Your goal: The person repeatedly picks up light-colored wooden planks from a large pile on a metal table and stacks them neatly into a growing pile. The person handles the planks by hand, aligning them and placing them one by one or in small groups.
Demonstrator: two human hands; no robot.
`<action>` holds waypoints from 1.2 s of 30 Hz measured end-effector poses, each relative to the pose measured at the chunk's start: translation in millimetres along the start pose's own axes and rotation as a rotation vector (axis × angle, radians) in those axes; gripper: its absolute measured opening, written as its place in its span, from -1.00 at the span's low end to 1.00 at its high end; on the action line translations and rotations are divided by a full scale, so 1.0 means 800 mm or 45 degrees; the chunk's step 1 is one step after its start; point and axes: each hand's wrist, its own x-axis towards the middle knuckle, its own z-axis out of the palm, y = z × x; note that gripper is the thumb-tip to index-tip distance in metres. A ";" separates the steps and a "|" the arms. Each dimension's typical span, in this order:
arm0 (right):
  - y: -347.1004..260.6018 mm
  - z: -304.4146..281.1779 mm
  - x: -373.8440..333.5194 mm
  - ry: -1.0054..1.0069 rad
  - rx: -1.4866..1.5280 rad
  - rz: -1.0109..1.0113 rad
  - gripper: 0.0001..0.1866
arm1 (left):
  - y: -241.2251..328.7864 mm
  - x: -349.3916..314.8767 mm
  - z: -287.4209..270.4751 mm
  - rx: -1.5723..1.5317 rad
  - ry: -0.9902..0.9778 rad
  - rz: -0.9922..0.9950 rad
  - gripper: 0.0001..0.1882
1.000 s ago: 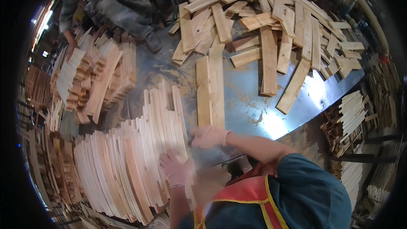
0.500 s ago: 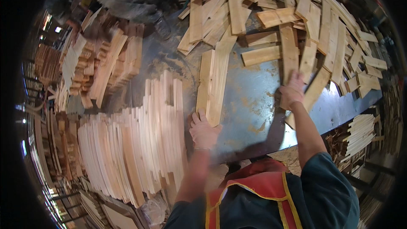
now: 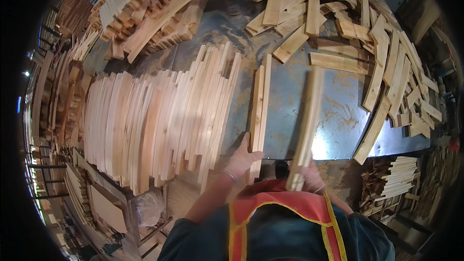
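Two narrow wooden boards [image 3: 259,101] stand on edge side by side on the metal-topped table, their near ends jutting past its front edge. My left hand [image 3: 240,158] grips them near that end, its thumb across the wood. To the right, a wooden plank [image 3: 311,111], blurred by motion, slants toward me with its near end close to my apron. My right hand [image 3: 311,179] is closed around that near end; some of its fingers are hidden behind the wood. Left of my left hand stands a long row of pale boards [image 3: 159,121] set on edge, close together.
Loose planks [image 3: 386,72] lie in a jumbled heap across the table's far right. Stacked boards [image 3: 150,19] rise at the far left. Sawdust is scattered on the metal tabletop [image 3: 285,92]. Below the table at the right sits another stack of slats [image 3: 396,176].
My right hand has drawn a plank from the heap toward me. The two boards under my left hand have turned from lying flat to standing on edge. My view has shifted left.
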 end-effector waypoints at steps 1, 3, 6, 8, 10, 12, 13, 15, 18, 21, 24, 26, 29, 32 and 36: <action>0.026 0.014 0.007 -0.117 -0.098 -0.027 0.10 | 0.007 -0.015 0.001 0.054 -0.020 -0.046 0.16; 0.047 0.052 0.023 -0.454 -0.565 -0.127 0.08 | -0.008 -0.031 0.006 0.080 -0.026 -0.073 0.17; 0.003 0.117 0.070 -0.668 -1.536 -0.220 0.20 | -0.013 -0.057 -0.010 0.199 0.115 -0.101 0.09; -0.019 0.144 0.099 -0.545 -1.507 -0.285 0.28 | -0.011 -0.082 -0.026 0.163 0.155 -0.071 0.05; -0.051 0.179 0.106 -0.379 -1.541 -0.197 0.32 | -0.005 -0.109 -0.050 0.026 0.120 0.018 0.04; -0.047 0.195 0.128 -0.253 -1.770 -0.128 0.34 | -0.049 -0.104 -0.050 -0.007 0.252 0.209 -0.07; -0.047 0.202 0.129 -0.262 -1.803 -0.143 0.33 | -0.069 -0.100 -0.047 0.167 0.400 0.250 -0.10; -0.039 0.190 0.134 -0.268 -1.715 -0.170 0.32 | -0.047 -0.121 -0.058 0.174 0.273 0.097 -0.14; -0.049 0.208 0.120 -0.307 -1.679 -0.141 0.30 | -0.122 -0.117 -0.025 -0.446 0.025 0.016 -0.28; -0.039 0.193 0.127 -0.335 -1.590 -0.172 0.26 | -0.108 -0.118 -0.011 -0.982 -0.297 0.085 -0.35; -0.041 0.189 0.125 -0.355 -1.417 -0.141 0.25 | -0.078 -0.141 -0.027 -1.022 -0.339 0.038 -0.33; -0.049 0.199 0.112 -0.361 -1.295 -0.082 0.25 | -0.066 -0.171 -0.043 -0.882 -0.220 0.119 -0.29; -0.035 0.204 0.118 -0.359 -1.215 -0.111 0.24 | -0.071 -0.209 -0.057 -0.397 0.140 0.331 -0.17; -0.001 0.225 0.155 -0.498 -1.110 -0.114 0.20 | -0.041 -0.239 -0.069 0.216 0.722 0.170 0.02; -0.011 0.267 0.115 -0.660 -0.754 0.100 0.08 | -0.081 -0.191 -0.107 0.825 1.118 0.100 0.15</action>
